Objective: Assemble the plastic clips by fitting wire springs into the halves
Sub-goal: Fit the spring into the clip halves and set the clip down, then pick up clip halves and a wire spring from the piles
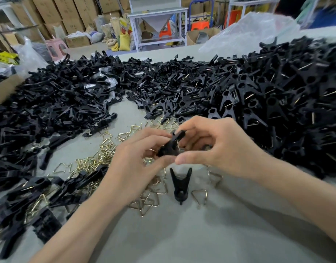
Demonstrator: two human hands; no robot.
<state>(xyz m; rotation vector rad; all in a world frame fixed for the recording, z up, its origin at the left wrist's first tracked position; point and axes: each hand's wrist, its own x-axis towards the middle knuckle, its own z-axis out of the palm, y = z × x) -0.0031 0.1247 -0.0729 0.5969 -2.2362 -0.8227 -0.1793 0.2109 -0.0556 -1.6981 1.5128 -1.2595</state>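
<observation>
Nearest me on my feed, a broad stretch of grey table (182, 234) lies bare between the two forearms, the widest open room in the view. Just beyond it a finished clip (180, 185) rests on the table, forked end pointing away from me, with a single spring (200, 194) just beside it on the right.

Above that, both hands meet over the table. The left hand (136, 160) curls its fingers round the lower part of a black clip (171, 145), while the right hand (216, 147) pinches its upper end between thumb and fingers. A thin bit of wire shows in the clip between them.

Brass-coloured springs (98, 156) are scattered under and to the left of the hands, running up to the edge of the left pile (59, 103) of black plastic halves. A taller right pile (277, 92), clips with wire showing in them, crowds in close by the right wrist. Between the two piles only a narrow bare channel of table leads away from the hands.

Behind the piles runs the table's far edge, with a clear plastic bag (249, 29) heaped at its right. Past it stand a white metal stand (157, 21), a pink stool (55, 45) and stacked cardboard boxes (55, 12).
</observation>
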